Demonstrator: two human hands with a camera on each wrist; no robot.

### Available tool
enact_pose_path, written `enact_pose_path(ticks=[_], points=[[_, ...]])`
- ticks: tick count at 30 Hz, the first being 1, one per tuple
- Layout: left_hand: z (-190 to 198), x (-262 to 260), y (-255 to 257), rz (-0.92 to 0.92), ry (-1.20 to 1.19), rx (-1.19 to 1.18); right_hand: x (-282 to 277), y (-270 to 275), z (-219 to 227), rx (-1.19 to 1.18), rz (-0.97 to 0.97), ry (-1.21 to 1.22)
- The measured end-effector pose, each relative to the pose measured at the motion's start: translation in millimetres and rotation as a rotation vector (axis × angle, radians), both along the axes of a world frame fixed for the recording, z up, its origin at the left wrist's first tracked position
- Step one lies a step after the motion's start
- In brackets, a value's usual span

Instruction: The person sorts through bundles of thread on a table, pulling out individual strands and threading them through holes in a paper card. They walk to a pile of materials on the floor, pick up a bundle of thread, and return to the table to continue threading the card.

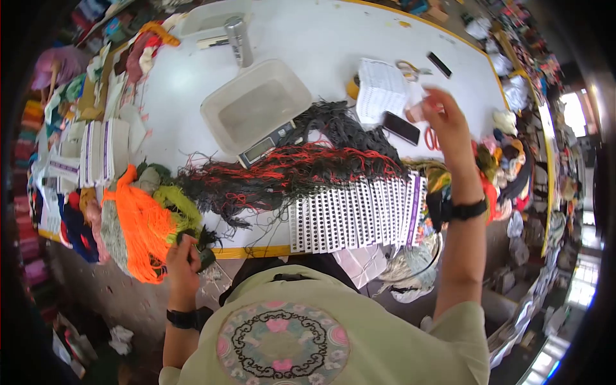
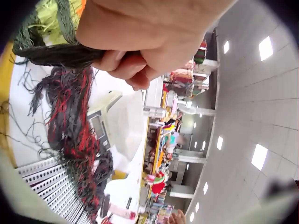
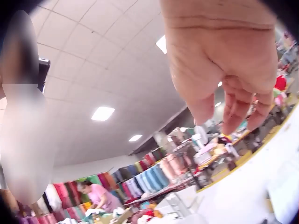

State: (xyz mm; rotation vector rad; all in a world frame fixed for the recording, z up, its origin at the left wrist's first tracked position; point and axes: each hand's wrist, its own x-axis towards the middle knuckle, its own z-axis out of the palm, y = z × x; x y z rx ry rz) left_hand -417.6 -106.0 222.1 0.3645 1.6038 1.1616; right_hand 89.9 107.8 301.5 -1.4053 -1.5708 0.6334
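Observation:
My left hand (image 1: pixel 184 263) is at the table's near left edge, fingers curled round a bundle of dark yarn (image 2: pixel 63 55). Beside it lie a bright orange yarn hank (image 1: pixel 144 224) and a lime green one (image 1: pixel 179 206). My right hand (image 1: pixel 452 131) is raised over the right side of the table, its fingers (image 3: pixel 236 114) loosely bent with nothing between them. Below it are a black phone (image 1: pixel 402 128), red-handled scissors (image 1: pixel 434 138) and a stack of printed sheets (image 1: pixel 381 91). A tangle of black and red yarn (image 1: pixel 289 170) stretches across the table's middle.
A pale plastic tub (image 1: pixel 256 106) sits on a digital scale (image 1: pixel 262 149). Punched white cards (image 1: pixel 353 215) line the near edge. A metal flask (image 1: pixel 239 42) stands at the back; a second phone (image 1: pixel 439 65) lies far right. Coloured yarn (image 1: pixel 507 160) is piled at the right.

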Motion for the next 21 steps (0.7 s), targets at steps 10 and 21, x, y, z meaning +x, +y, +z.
enact_pose_path(ticks=[10, 21], points=[[-23.8, -37.6, -40.3, -0.719, 0.065, -0.194, 8.0, -476.9, -238.5, -1.073, -0.856, 0.12], [-57.4, -68.0, -107.6, -1.439, 0.639, -0.321, -71.3, -620.5, -379.3, -1.303, -0.464, -0.3]])
